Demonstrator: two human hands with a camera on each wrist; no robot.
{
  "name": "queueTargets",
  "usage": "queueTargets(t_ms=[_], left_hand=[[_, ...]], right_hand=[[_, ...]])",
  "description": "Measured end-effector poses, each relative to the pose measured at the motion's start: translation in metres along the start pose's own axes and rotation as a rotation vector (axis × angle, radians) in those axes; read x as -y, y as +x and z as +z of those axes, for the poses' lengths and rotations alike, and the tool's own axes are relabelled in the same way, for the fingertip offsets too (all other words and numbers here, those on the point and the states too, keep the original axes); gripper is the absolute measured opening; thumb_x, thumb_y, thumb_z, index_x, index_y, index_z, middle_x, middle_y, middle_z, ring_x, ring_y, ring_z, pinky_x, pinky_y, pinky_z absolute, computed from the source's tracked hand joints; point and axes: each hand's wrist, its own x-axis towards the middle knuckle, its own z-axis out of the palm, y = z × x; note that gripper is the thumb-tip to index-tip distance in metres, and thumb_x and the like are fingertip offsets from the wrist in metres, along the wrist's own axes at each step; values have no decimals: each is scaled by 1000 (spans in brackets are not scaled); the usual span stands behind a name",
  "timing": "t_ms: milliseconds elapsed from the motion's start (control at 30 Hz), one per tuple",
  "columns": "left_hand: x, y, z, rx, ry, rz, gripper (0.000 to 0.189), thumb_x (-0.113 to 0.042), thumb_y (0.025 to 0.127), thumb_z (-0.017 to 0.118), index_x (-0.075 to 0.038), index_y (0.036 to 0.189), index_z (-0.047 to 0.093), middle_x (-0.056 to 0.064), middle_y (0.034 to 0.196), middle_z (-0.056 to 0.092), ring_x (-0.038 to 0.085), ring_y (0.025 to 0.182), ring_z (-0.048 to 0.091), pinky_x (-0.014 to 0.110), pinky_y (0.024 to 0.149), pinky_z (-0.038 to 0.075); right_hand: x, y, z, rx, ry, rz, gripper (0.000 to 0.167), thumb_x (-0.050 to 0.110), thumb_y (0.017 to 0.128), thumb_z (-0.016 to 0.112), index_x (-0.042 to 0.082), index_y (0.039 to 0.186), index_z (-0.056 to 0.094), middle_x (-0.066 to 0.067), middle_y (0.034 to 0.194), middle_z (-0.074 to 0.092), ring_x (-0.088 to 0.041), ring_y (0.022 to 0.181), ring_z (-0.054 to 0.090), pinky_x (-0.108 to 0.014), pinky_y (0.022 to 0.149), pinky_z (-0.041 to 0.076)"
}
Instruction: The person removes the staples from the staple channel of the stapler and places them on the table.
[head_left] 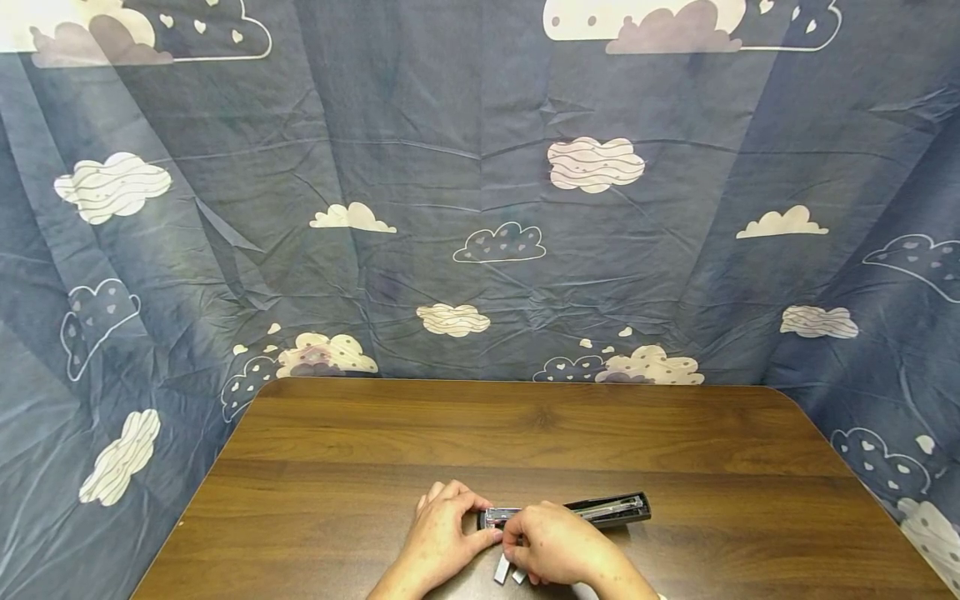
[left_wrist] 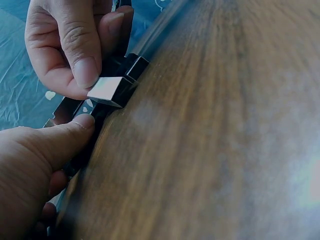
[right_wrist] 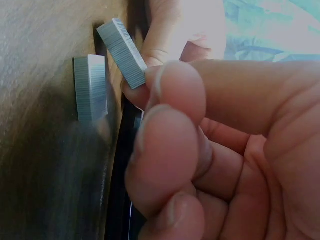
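A black stapler point(head_left: 618, 510) lies opened on the table, its metal channel exposed. My left hand point(head_left: 444, 533) grips the stapler's left end between thumb and fingers. Across the stapler's middle, my right hand point(head_left: 558, 542) is bent over, fingertips drawn together. Those fingertips pinch the end of a silvery strip of staples point(right_wrist: 122, 52), which sits at a slant; the same strip point(left_wrist: 106, 90) shows at the fingertips in the left wrist view. A second staple strip point(right_wrist: 91, 87) lies beside it on the table. The right hand hides the middle of the stapler.
The brown wooden table point(head_left: 540, 433) reaches back to a dark blue cloth point(head_left: 480, 275) printed with clouds. Cloth also hangs along both sides. The two staple strips lie close together on the near side of the stapler.
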Motion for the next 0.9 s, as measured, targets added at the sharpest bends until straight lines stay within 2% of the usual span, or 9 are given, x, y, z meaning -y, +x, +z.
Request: queueTargets(t_ms=[433, 600, 800, 900], left_hand=[[0, 0, -1, 2, -11, -14, 31, -46, 75, 86, -27, 97, 76, -16, 94, 64, 5, 89, 51, 32, 81, 40], [0, 0, -1, 4, -14, -20, 32, -46, 75, 85, -27, 98, 76, -16, 95, 64, 5, 90, 51, 32, 82, 40], [0, 0, -1, 3, -9, -18, 31, -46, 75, 86, -28, 98, 76, -16, 95, 64, 5, 90, 51, 32, 81, 40], [0, 0, -1, 5, -6, -16, 31, -46, 75, 85, -28, 98, 76, -16, 95, 64, 5, 90, 51, 32, 81, 40]], right_hand=[[-2, 1, -1, -26, -19, 8, 20, 20, 90, 72, 26, 72, 68, 20, 45, 53, 11, 41, 46, -22, 71, 45], [-2, 1, -2, -39, -20, 1, 21, 20, 90, 72, 26, 71, 67, 20, 45, 53, 11, 40, 45, -20, 68, 43], [-2, 1, -3, -42, -31, -6, 20, 20, 90, 72, 27, 71, 68, 21, 45, 53, 12, 42, 45, -21, 70, 44], [-1, 0, -5, -45, -15, -3, 20, 20, 90, 72, 26, 72, 68, 20, 45, 53, 12, 42, 45, -19, 64, 42]])
